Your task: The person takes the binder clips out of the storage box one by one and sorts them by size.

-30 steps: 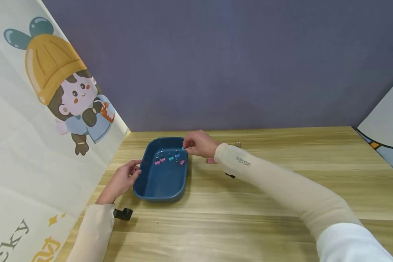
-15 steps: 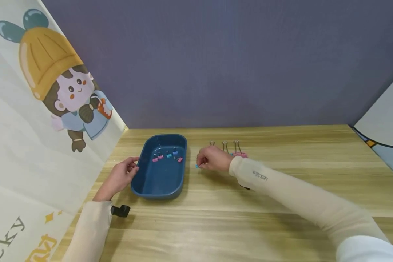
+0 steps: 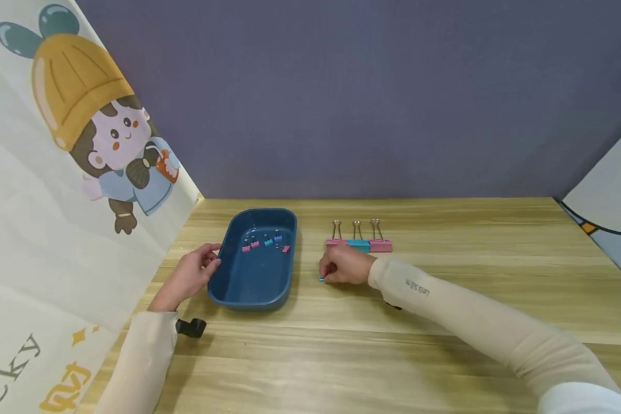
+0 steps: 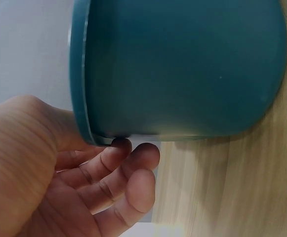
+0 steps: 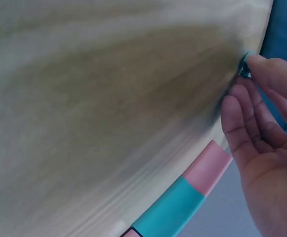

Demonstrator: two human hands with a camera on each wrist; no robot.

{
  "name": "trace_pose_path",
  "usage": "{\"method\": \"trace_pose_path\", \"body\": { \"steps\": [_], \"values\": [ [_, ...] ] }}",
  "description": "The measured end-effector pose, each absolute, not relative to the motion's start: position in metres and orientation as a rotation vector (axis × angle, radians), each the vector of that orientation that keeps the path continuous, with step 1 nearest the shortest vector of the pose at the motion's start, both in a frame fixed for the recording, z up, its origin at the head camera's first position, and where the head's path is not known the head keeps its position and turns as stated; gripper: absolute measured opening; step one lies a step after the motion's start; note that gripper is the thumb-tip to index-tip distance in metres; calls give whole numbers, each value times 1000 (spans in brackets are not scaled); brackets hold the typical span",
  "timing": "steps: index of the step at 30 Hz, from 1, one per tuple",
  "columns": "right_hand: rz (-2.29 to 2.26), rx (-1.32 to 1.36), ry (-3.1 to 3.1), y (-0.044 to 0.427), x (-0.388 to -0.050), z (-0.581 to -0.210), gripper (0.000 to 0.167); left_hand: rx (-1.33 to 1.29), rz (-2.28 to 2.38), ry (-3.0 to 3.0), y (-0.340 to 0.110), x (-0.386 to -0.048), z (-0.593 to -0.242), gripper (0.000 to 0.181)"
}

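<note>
In the head view, my left hand (image 3: 185,279) grips the left rim of the blue tray (image 3: 252,276); the left wrist view has its fingertips against the rim of the tray (image 4: 183,64). Small pink, teal and blue binder clips lie inside the tray. My right hand (image 3: 349,264) pinches a small teal clip (image 3: 321,279) at the table surface, right of the tray. In the right wrist view, the teal clip (image 5: 245,64) is between thumb and fingers of my right hand (image 5: 269,128).
Behind my right hand, two large pink clips (image 3: 380,246) and a large teal clip (image 3: 359,245) between them stand in a row, handles pointing back. A grey-blue wall panel (image 3: 362,103) rises behind the table; a printed sheet (image 3: 26,190) stands at the left.
My right hand has moved from the tray's right rim rightward and nearer to me, with the small teal clip in its fingers. The row of large clips is now uncovered. My left hand stays at the tray.
</note>
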State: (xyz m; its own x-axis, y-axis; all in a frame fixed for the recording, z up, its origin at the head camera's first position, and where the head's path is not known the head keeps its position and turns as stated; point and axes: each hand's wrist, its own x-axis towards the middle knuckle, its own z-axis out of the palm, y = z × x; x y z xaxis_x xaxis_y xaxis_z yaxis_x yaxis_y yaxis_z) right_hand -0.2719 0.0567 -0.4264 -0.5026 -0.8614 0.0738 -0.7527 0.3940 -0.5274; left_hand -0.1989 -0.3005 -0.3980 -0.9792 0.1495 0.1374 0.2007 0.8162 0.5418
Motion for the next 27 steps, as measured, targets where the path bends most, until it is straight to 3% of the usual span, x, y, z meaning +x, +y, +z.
{"method": "trace_pose_path", "body": {
  "steps": [13, 27],
  "values": [
    [-780, -1389, 2446, 61, -271, -422, 7, -273, -881, -2935, -300, -202, -395, 36],
    [-875, -1429, 2620, 47, -286, -370, 6, -250, -884, -2933, -300, -198, -396, 35]
  ]
}}
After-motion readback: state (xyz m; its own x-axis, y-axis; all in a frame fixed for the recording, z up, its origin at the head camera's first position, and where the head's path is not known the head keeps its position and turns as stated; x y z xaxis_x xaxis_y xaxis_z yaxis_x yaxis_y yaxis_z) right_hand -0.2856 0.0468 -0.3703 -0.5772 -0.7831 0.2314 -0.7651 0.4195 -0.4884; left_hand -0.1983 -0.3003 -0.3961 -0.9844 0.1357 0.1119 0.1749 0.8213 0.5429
